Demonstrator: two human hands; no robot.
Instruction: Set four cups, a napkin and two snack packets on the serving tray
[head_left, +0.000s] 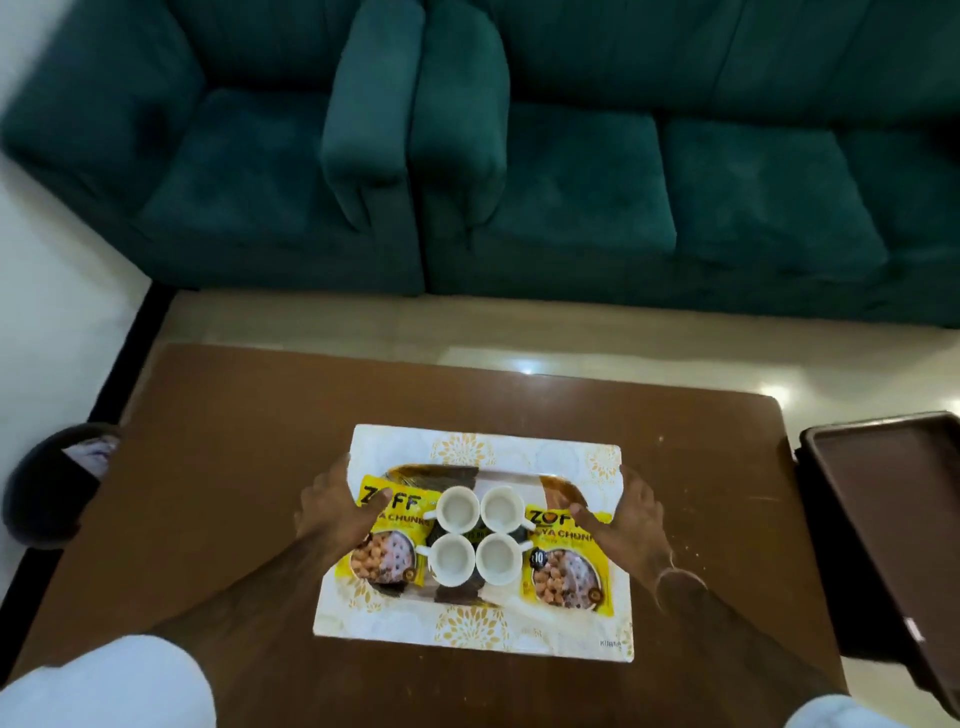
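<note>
A brown patterned serving tray (470, 475) rests on a white mat with gold flowers (467, 631) on the brown table. Several white cups stand in a square at the tray's middle, for example the back-left cup (457, 508) and the front-right cup (497, 557). One yellow snack packet (387, 556) lies at the tray's left end, a second yellow packet (566, 571) at its right end. My left hand (332, 512) grips the tray's left side, thumb on the left packet. My right hand (626, 525) grips the right side, thumb on the right packet. I see no napkin apart from the mat.
A second dark brown tray (893, 519) lies at the right, past the table's edge (779, 410). A green sofa (571, 171) stands beyond the table. A dark slipper (47, 493) sits on the floor at the left.
</note>
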